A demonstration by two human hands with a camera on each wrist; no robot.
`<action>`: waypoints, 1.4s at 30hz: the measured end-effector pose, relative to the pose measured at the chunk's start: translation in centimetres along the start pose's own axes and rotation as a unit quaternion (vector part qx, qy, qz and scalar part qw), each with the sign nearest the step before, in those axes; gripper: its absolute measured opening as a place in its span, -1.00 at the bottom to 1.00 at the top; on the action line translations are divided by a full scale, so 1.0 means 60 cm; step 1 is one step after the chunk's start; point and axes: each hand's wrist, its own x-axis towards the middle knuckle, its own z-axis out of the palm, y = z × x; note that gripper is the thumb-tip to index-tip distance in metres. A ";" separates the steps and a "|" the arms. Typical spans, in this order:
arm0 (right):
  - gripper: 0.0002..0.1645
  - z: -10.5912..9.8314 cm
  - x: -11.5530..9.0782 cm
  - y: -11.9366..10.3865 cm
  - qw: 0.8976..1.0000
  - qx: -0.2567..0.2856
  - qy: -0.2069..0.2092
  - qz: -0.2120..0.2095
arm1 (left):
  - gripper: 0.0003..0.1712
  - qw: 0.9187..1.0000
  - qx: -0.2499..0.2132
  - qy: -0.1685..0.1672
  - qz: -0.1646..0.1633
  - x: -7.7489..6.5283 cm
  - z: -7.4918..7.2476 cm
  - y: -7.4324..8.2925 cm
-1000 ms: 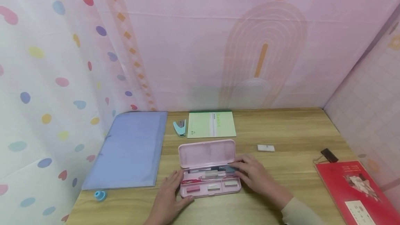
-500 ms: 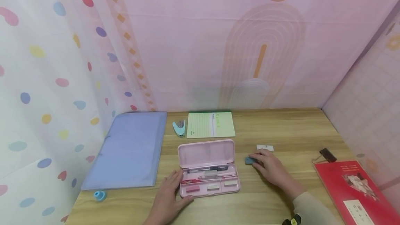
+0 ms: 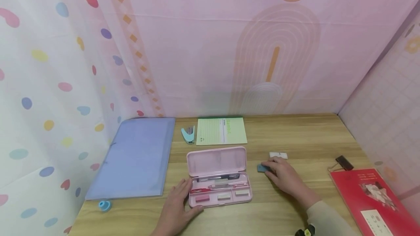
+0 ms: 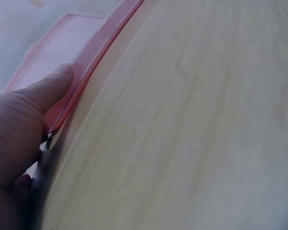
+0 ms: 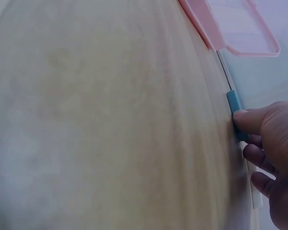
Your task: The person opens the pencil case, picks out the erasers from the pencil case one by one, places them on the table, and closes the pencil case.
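Note:
An open pink pencil case [image 3: 216, 161] lies at the front middle of the table with its lid tipped back. Inside are a black pen [image 3: 226, 176], a red pen [image 3: 201, 190], a pale pen, and a pink eraser [image 3: 202, 197] with two whitish ones. My left hand [image 3: 175, 207] rests against the case's left end, fingers along the side and thumb at the front corner. To the right of the case, my right hand [image 3: 285, 177] pinches a blue eraser [image 3: 261, 168] between thumb and fingers at the tabletop. In the right wrist view the thumb lies against this eraser [image 5: 234, 103].
A white eraser [image 3: 278, 154] lies just behind my right hand. Behind the case are a green notebook [image 3: 210, 132] and a blue stapler [image 3: 188, 135]. Left lie a blue folder [image 3: 134, 159] and a small blue object [image 3: 105, 205]; right, a red book [image 3: 370, 192] and black binder clip [image 3: 344, 162].
My right hand has taken the blue eraser out of the pencil case and moved it right, onto the table near the white eraser. My left hand has stayed at the case.

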 end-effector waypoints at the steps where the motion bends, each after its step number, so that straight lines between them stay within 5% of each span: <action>1: -0.61 0.000 0.000 -0.001 1.000 -0.002 0.002 0.001 | 0.16 1.000 0.000 0.002 0.004 0.000 0.000 0.000; 5: -0.56 -0.002 0.003 -0.025 0.999 -0.006 0.029 -0.014 | 0.16 1.000 -0.004 -0.002 -0.003 -0.001 0.000 0.000; 9: -0.57 0.004 0.016 -0.078 0.995 -0.003 0.049 -0.087 | 0.16 1.000 -0.004 -0.005 -0.009 -0.002 -0.002 -0.002; 15: -0.69 0.042 0.035 -0.151 0.986 0.006 0.004 -0.169 | 0.17 1.000 0.001 -0.006 -0.004 -0.002 -0.001 -0.001; 23: -0.74 0.071 0.043 -0.186 0.985 -0.019 -0.033 -0.166 | 0.15 1.000 0.002 0.004 0.007 -0.002 -0.001 0.003; 42: -0.82 0.084 0.048 -0.192 0.985 -0.041 -0.015 -0.169 | 0.14 1.000 0.009 0.003 0.009 -0.003 -0.001 0.002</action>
